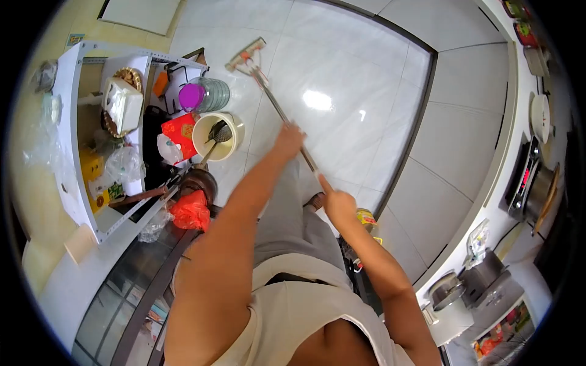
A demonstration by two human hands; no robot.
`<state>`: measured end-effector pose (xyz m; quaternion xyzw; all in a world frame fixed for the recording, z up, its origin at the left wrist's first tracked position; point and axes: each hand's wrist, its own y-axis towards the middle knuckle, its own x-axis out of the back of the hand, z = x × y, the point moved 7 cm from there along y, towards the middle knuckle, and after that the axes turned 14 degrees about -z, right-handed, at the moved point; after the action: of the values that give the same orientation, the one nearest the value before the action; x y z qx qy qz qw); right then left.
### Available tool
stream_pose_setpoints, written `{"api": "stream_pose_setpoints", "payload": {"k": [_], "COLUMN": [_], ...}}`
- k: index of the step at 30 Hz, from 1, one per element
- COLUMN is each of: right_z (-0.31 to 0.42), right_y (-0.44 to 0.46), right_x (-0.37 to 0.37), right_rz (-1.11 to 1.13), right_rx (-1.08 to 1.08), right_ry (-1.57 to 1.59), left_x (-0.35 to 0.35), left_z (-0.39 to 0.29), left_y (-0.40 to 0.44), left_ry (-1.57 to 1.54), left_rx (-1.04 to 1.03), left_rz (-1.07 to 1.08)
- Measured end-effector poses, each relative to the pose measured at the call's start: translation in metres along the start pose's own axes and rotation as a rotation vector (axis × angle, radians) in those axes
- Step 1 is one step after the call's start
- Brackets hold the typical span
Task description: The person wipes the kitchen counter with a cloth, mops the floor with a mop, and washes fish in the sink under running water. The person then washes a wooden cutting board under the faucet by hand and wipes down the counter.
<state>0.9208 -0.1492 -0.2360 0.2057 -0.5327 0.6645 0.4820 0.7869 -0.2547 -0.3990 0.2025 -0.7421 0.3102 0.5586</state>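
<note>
A mop (278, 105) with a long metal handle slants across the floor, its flat, pale head with orange parts on the white tiles. My left hand (289, 140) is closed round the middle of the handle. Lower down, near the handle's end, my right hand (338, 202) grips it too. A cream bucket (237, 131) stands left of the handle, with a dark perforated ladle (222, 132) inside. Behind the bucket is a large clear bottle (217, 94) with a purple lid.
A white shelf unit (72, 131) holding a tissue box (125, 100) and bags stands on the left. A red bag (190, 210) lies by a brown pot (200, 183). Grey cabinets (467, 131) line the right, below a counter with a cooker (522, 177). A yellow-labelled jar (366, 218) stands near my right forearm.
</note>
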Motion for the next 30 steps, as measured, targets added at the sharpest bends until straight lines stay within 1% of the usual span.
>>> {"api": "stream_pose_setpoints", "payload": {"k": [1,2,3,4,5,6,7,9,10,11,12,13,15,16,17,18,19,20,21,22,24,27,28,30], "right_z": [-0.021,-0.044,-0.066,-0.090,-0.116,-0.133,-0.143,-0.157,-0.159,-0.159,-0.160,-0.161,-0.170,-0.171,-0.168,-0.164,-0.160,-0.154,-0.140,-0.125,-0.102,-0.075,-0.065,-0.048], "right_y": [-0.042,-0.086,-0.132,-0.179,-0.229,-0.274,-0.314,-0.382,-0.400,-0.413,-0.421,-0.419,-0.400,-0.385,-0.364,-0.340,-0.316,-0.293,-0.272,-0.257,-0.243,-0.239,-0.239,-0.230], "right_x": [-0.004,-0.009,-0.015,-0.021,-0.029,-0.023,-0.013,0.004,0.013,0.021,0.025,0.024,0.010,0.006,0.008,0.012,0.013,0.018,0.026,0.034,0.046,0.052,0.049,0.021], "right_rz": [0.020,0.041,0.056,0.072,0.072,0.053,0.037,0.055,0.035,0.011,-0.015,-0.057,-0.039,-0.025,-0.041,-0.055,-0.007,0.039,0.053,0.068,0.123,0.199,0.224,0.171], "right_rx": [-0.003,-0.006,-0.027,-0.046,-0.092,-0.092,-0.094,-0.132,-0.138,-0.142,-0.148,-0.118,-0.068,-0.039,0.001,0.042,0.067,0.095,0.185,0.271,0.360,0.448,0.472,0.581], "right_ry": [-0.028,-0.059,-0.070,-0.083,-0.062,-0.058,-0.050,-0.103,-0.096,-0.090,-0.084,-0.084,-0.097,-0.103,-0.097,-0.089,-0.105,-0.120,-0.163,-0.205,-0.254,-0.326,-0.345,-0.395], "left_x": [-0.022,-0.012,-0.033,-0.056,-0.051,-0.042,-0.051,-0.037,-0.049,-0.039,-0.030,-0.035,-0.048,-0.054,-0.042,-0.044,-0.052,-0.046,-0.035,-0.027,-0.015,-0.019,-0.025,-0.056], "left_z": [-0.034,-0.090,-0.144,-0.197,-0.248,-0.295,-0.340,-0.417,-0.450,-0.461,-0.469,-0.466,-0.445,-0.426,-0.401,-0.382,-0.360,-0.335,-0.312,-0.300,-0.280,-0.277,-0.274,-0.256], "left_y": [-0.013,-0.037,-0.058,-0.082,-0.106,-0.124,-0.146,-0.177,-0.192,-0.196,-0.200,-0.200,-0.191,-0.182,-0.171,-0.162,-0.154,-0.146,-0.143,-0.146,-0.152,-0.185,-0.199,-0.230], "left_ry": [-0.220,-0.156,-0.162,-0.269,-0.297,-0.361,-0.517,-0.561,-0.601,-0.614,-0.628,-0.597,-0.535,-0.610,-0.614,-0.580,-0.585,-0.642,-0.694,-0.716,-0.765,-0.851,-0.881,-0.888], "left_rx": [0.169,-0.002,-0.116,-0.158,-0.244,-0.288,-0.335,-0.468,-0.519,-0.537,-0.557,-0.534,-0.483,-0.356,-0.291,-0.310,-0.266,-0.167,-0.070,-0.035,0.031,0.111,0.145,0.219], "left_rz": [0.054,0.158,0.111,0.035,-0.017,0.023,-0.148,0.186,0.295,0.310,0.326,0.340,0.366,0.315,0.296,0.232,0.241,0.171,0.100,0.099,0.087,0.069,0.058,-0.068]}}
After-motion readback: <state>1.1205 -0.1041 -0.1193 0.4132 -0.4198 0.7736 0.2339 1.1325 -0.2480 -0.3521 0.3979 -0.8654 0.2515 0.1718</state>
